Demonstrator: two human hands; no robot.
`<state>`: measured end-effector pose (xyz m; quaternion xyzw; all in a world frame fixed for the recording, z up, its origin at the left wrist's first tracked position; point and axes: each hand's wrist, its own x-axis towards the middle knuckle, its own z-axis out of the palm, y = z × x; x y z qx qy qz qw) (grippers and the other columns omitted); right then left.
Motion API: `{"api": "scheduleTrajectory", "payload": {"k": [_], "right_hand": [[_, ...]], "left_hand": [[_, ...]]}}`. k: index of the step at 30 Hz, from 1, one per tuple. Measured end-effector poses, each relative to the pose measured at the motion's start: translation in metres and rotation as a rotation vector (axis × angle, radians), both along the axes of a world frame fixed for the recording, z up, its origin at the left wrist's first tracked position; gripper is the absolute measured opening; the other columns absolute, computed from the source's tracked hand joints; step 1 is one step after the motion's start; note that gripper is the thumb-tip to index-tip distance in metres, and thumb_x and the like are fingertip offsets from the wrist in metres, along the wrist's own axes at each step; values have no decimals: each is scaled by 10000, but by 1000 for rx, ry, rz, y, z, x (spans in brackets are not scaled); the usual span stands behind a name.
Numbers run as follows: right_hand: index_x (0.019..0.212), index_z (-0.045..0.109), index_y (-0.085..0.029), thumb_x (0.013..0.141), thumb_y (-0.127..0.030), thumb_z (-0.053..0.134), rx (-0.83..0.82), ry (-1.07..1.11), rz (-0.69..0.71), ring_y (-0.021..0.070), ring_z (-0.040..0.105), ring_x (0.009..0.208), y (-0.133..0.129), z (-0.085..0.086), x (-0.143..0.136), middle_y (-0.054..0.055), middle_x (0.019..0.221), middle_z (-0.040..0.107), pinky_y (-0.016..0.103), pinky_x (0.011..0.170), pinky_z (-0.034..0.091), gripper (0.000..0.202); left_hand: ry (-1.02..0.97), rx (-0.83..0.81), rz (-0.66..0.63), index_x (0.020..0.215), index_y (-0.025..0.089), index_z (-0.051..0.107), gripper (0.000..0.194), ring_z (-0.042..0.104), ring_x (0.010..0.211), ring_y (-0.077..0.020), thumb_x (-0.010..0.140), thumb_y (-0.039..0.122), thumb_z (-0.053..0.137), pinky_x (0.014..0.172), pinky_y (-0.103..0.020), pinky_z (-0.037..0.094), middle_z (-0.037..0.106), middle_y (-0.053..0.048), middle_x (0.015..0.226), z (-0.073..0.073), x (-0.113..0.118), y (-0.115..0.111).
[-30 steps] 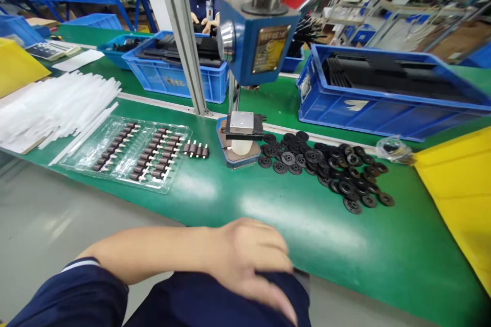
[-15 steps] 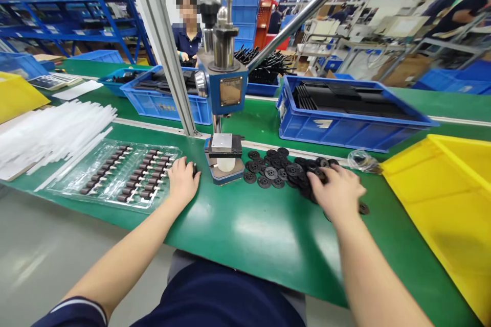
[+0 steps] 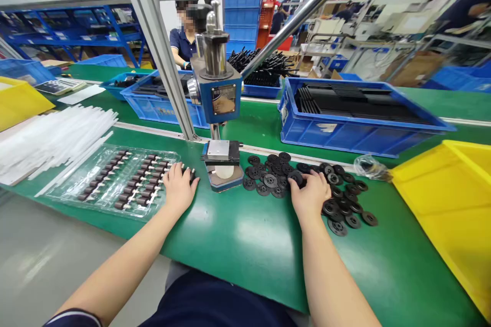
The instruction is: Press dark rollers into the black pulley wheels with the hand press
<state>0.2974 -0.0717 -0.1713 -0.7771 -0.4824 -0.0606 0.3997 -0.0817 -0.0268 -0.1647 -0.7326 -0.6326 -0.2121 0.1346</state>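
Note:
My left hand [image 3: 179,186] rests on the bench between the clear plastic tray and the press, fingers curled round a dark cylindrical part [image 3: 192,176] that is mostly hidden. Rows of similar dark brown cylinders with pale pins [image 3: 132,184] lie in the clear tray [image 3: 90,163]. My right hand [image 3: 311,194] pinches a black slotted disc [image 3: 295,178] between thumb and fingers, over the scattered discs. Loose black discs [image 3: 270,180] lie left of that hand, and more discs [image 3: 337,227] lie to its right. Between my hands stands a blue hand press [image 3: 219,99] with a metal block [image 3: 218,150] at its base.
Behind the discs is a blue bin [image 3: 345,135] of flat black parts. A yellow bin [image 3: 452,204] flanks the right side. White strips [image 3: 57,135] are piled at left. A metal post [image 3: 157,56] and slanting lever [image 3: 303,18] cross the view. Someone [image 3: 184,43] sits opposite.
My right hand has moved left across the pile and now has a disc in its fingers, uncovering the discs on the right. My left hand has stayed nearly in place.

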Motion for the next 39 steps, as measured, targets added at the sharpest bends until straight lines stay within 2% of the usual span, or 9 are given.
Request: {"api": "scheduleTrajectory", "payload": {"k": [4, 8, 11, 15, 21, 25, 33, 35, 39], "right_hand": [[813, 593, -173, 791, -431, 587, 74, 175, 112, 287, 479, 1226, -4, 8, -6, 129, 1192, 614, 486, 1071, 318, 259], [937, 585, -173, 835, -542, 563, 0, 429, 277, 217, 639, 814, -17, 16, -32, 87, 881, 669, 377, 790, 512, 384], [913, 560, -174, 829, -566, 573, -139, 614, 517, 177, 645, 654, -25, 18, -61, 47, 764, 652, 289, 614, 519, 401], [824, 553, -171, 801, -498, 632, -301, 746, 757, 148, 629, 561, -28, 15, -88, 7, 685, 613, 243, 545, 492, 337], [830, 529, -177, 792, -467, 632, -352, 810, 756, 136, 624, 561, -26, 13, -84, -9, 687, 587, 228, 531, 467, 310], [836, 526, -176, 779, -480, 630, -371, 832, 730, 142, 627, 559, -25, 14, -82, -6, 683, 585, 216, 490, 432, 325], [840, 522, -177, 768, -484, 632, -388, 846, 718, 149, 632, 566, -25, 15, -82, -5, 684, 581, 214, 480, 427, 334], [840, 522, -176, 764, -482, 634, -392, 846, 711, 150, 631, 562, -25, 15, -82, -4, 680, 582, 212, 472, 424, 334], [835, 519, -175, 756, -486, 634, -395, 850, 701, 153, 630, 559, -24, 15, -82, -2, 668, 582, 209, 456, 423, 341]], "left_hand": [[17, -17, 7, 1137, 114, 644, 372, 352, 1333, -397, 894, 368, 520, 1037, -559, 271, 457, -248, 1387, 1, 2, -1], [68, -60, -34, 1143, 103, 639, 391, 352, 1331, -412, 877, 374, 547, 1042, -571, 283, 450, -256, 1389, 7, -5, 2], [155, -138, -174, 1138, 130, 646, 364, 356, 1341, -395, 853, 349, 588, 1067, -555, 290, 446, -226, 1410, 11, -20, 11], [209, -174, -264, 1129, 158, 647, 309, 372, 1338, -380, 840, 260, 604, 1072, -553, 304, 471, -198, 1395, 11, -32, 19], [77, -13, -177, 1122, 93, 603, 312, 301, 1381, -407, 907, 302, 517, 1112, -601, 234, 459, -235, 1369, -13, -24, 16], [-25, -2, -179, 1055, 94, 599, 312, 272, 1395, -417, 925, 353, 484, 1113, -634, 216, 489, -222, 1337, -24, -22, 18], [-216, 15, -200, 832, 139, 592, 253, 262, 1410, -398, 914, 355, 488, 1123, -631, 228, 559, -188, 1255, -23, -23, 20], [-232, 4, -213, 864, 142, 588, 248, 244, 1417, -409, 909, 368, 498, 1122, -649, 213, 554, -185, 1263, -21, -22, 19], [-321, -28, -214, 1113, 113, 522, 317, 205, 1430, -423, 921, 360, 472, 1112, -696, 172, 518, -207, 1293, -20, -17, 16]]}}
